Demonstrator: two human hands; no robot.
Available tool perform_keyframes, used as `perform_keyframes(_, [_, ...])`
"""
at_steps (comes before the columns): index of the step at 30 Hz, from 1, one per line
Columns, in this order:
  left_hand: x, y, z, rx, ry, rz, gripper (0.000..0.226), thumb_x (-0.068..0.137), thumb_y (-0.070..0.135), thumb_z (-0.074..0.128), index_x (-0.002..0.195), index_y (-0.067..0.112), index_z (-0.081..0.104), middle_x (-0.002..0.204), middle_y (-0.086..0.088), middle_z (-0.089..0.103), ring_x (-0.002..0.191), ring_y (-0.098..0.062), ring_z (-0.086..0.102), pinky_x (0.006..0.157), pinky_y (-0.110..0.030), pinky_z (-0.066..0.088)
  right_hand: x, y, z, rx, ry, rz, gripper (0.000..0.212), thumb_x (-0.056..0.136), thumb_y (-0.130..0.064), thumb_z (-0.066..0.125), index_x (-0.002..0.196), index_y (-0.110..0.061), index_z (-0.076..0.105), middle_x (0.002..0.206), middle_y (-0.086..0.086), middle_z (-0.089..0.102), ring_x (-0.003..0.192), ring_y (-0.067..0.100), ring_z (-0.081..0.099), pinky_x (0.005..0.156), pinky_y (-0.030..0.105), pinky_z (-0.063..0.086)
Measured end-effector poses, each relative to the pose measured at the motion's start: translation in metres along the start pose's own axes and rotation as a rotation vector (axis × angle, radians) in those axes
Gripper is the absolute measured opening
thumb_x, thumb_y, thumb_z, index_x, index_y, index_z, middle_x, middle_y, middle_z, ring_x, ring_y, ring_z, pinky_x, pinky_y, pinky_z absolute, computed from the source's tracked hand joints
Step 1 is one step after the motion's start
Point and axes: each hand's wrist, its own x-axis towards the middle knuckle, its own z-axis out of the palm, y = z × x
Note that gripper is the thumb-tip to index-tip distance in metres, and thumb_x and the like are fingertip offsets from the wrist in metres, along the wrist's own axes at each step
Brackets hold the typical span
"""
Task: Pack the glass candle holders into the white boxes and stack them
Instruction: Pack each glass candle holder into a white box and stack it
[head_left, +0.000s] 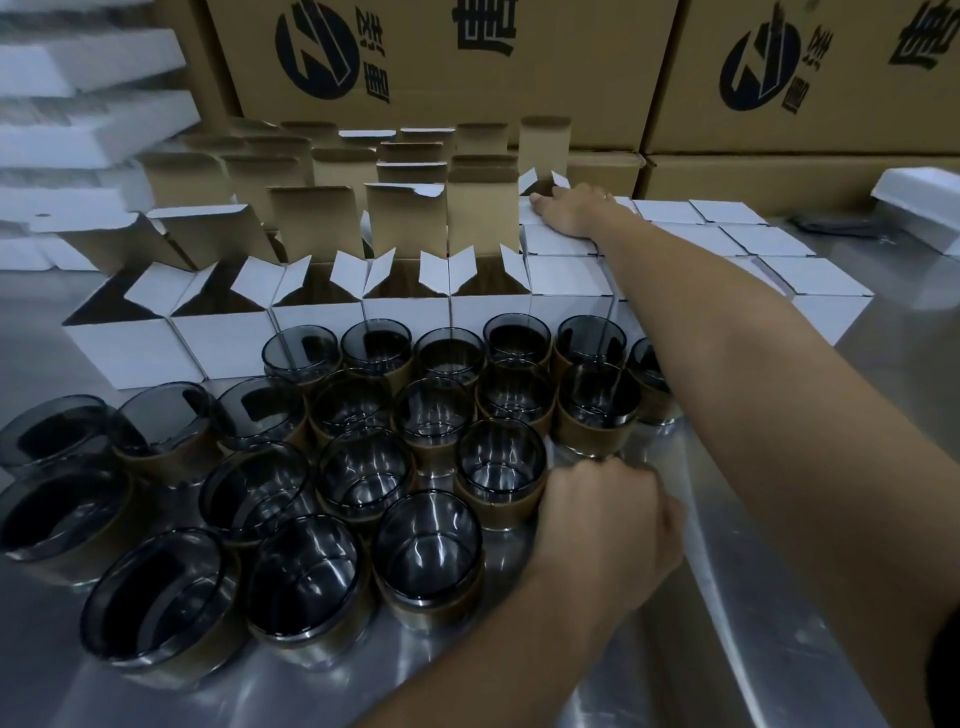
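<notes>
The glass candle holders (363, 470), smoky grey with a brown paper sleeve round the lower part of each, stand upright and packed close together on the near half of the metal table (47, 670), none of them inside a box. At the right edge of this cluster the left hand (608, 519) sits with its fingers curled, pressed up beside one candle holder (501, 470); I cannot tell whether it actually grips that glass or only touches it (the fingertips are hidden behind the knuckles). Just behind the glasses runs a row of open white boxes (317, 319), flaps standing up and brown insides showing, with more open ones behind them. To the right of these lie the closed white boxes (566, 275), set edge to edge in rows. The right hand (571, 210) reaches far across them and rests on top of a closed box at the back, fingers stretched out and holding nothing. Large brown cartons (519, 67) with black printed logos wall off the far side, and a blurred stack of white flat pieces (88, 67) rises at the left.
</notes>
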Motion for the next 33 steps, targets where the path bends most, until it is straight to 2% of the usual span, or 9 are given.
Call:
perform_keyframes(3, [0.0,0.001,-0.001,-0.009,-0.007,-0.011,0.033,0.064,0.037,0.058,0.043,0.013,0.049,0.037,-0.002,0.047,0.029,-0.019,0.045,0.045,-0.02,-0.002,-0.005,-0.001,-0.001,-0.004,0.007,0.019,0.069,0.097,-0.061,0.019,0.155,-0.024,0.017,0.161,0.014,0.013,0.147,0.035,0.009,0.117,0.049,0.008])
perform_keyframes(7, [0.0,0.001,-0.002,-0.001,0.0,-0.012,0.033,0.063,0.037,0.059,0.042,0.014,0.047,0.036,-0.002,0.047,0.027,-0.017,0.043,0.045,-0.02,-0.003,-0.005,-0.004,-0.008,-0.105,-0.01,-0.002,0.066,0.097,-0.063,0.019,0.155,-0.032,0.016,0.161,0.013,0.012,0.148,0.035,0.008,0.117,0.053,0.006])
perform_keyframes(9, [0.0,0.001,-0.001,0.003,0.0,-0.012,0.035,0.063,0.038,0.06,0.043,0.015,0.043,0.036,-0.002,0.047,0.027,-0.016,0.042,0.047,-0.019,-0.006,-0.003,-0.005,-0.009,-0.146,-0.003,-0.008,0.066,0.097,-0.063,0.018,0.154,-0.03,0.02,0.161,0.012,0.015,0.147,0.035,0.01,0.116,0.053,0.006])
perform_keyframes(13, [0.001,0.001,0.0,0.024,-0.002,-0.015,0.038,0.061,0.039,0.062,0.044,0.016,0.036,0.035,-0.002,0.046,0.026,-0.016,0.04,0.046,-0.021,-0.006,-0.001,-0.007,-0.006,-0.187,0.04,-0.016,0.065,0.098,-0.056,0.018,0.148,-0.018,0.038,0.154,0.014,0.03,0.142,0.033,0.019,0.114,0.051,0.012])
perform_keyframes(18, [0.0,0.001,0.001,0.067,0.0,-0.029,0.038,0.06,0.04,0.067,0.042,0.014,0.045,0.035,-0.002,0.045,0.027,-0.015,0.04,0.043,-0.024,-0.004,0.001,-0.007,-0.004,-0.185,0.101,-0.037,0.057,0.1,-0.046,0.024,0.141,-0.013,0.045,0.149,0.015,0.036,0.139,0.032,0.024,0.112,0.05,0.014])
perform_keyframes(24, [0.0,0.001,0.003,0.072,0.032,-0.039,0.036,0.06,0.042,0.06,0.042,0.014,0.047,0.035,-0.001,0.044,0.027,-0.014,0.039,0.042,-0.023,0.006,0.006,-0.006,-0.003,-0.149,0.038,-0.036,0.055,0.101,-0.046,0.021,0.149,-0.024,0.034,0.155,0.017,0.025,0.142,0.036,0.019,0.115,0.052,0.01])
perform_keyframes(26, [0.001,0.001,0.003,0.061,0.034,-0.037,0.035,0.06,0.041,0.059,0.042,0.014,0.048,0.035,-0.001,0.045,0.027,-0.014,0.04,0.042,-0.023,0.005,0.006,-0.006,-0.002,-0.141,0.017,-0.019,0.058,0.1,-0.047,0.019,0.151,-0.021,0.031,0.156,0.017,0.023,0.143,0.036,0.017,0.116,0.051,0.008])
perform_keyframes(30, [0.001,-0.001,0.002,0.046,0.047,-0.026,0.037,0.061,0.04,0.062,0.042,0.015,0.043,0.035,-0.001,0.043,0.027,-0.014,0.038,0.046,-0.024,-0.008,0.006,-0.006,-0.002,-0.1,0.027,0.008,0.065,0.1,-0.05,0.021,0.151,-0.011,0.029,0.157,0.015,0.022,0.144,0.034,0.018,0.117,0.051,0.007])
perform_keyframes(33, [0.001,-0.001,0.003,0.073,0.038,-0.017,0.04,0.06,0.042,0.064,0.043,0.015,0.04,0.035,0.0,0.043,0.027,-0.013,0.038,0.043,-0.026,-0.005,0.006,-0.006,-0.002,-0.052,0.055,-0.004,0.067,0.1,-0.049,0.025,0.152,-0.006,0.023,0.157,0.015,0.023,0.143,0.033,0.022,0.116,0.051,0.009])
